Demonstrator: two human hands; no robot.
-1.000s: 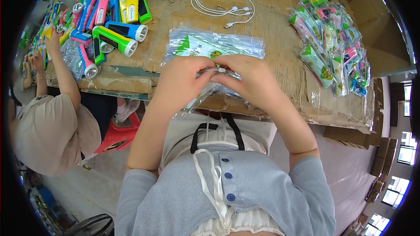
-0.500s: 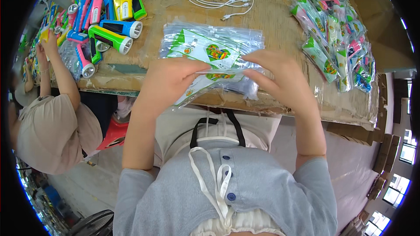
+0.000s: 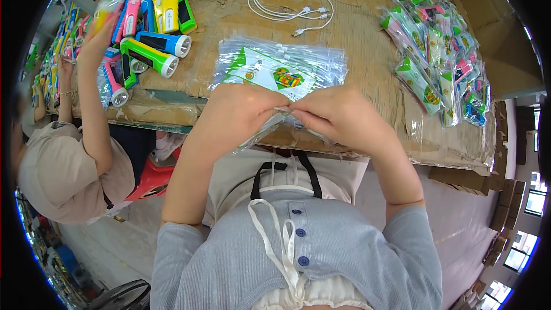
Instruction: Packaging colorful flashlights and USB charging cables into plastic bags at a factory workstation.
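Note:
A clear plastic bag (image 3: 259, 135) hangs at the table's front edge, its upper edge pinched between both my hands. My left hand (image 3: 244, 109) is closed on it from the left. From the right, my right hand (image 3: 333, 112) closes on the same edge, fingertips nearly meeting the left ones. My hands hide most of this bag. Just beyond them lies a stack of clear zip bags (image 3: 330, 63) with white sliders. On top of that stack is a green and white printed bag (image 3: 270, 73) showing a picture of colourful flashlights.
Colourful flashlights (image 3: 155, 57) crowd the left side. White charging cables (image 3: 287, 8) lie coiled beyond the stack. Filled bags (image 3: 442, 51) are heaped at the right. On the left, a seated co-worker (image 3: 69, 161) handles a flashlight over the cardboard-covered table (image 3: 367, 28).
My right hand has moved left to meet my left hand at the bag's edge, and its fingers have closed. The co-worker's raised hand has moved up and right.

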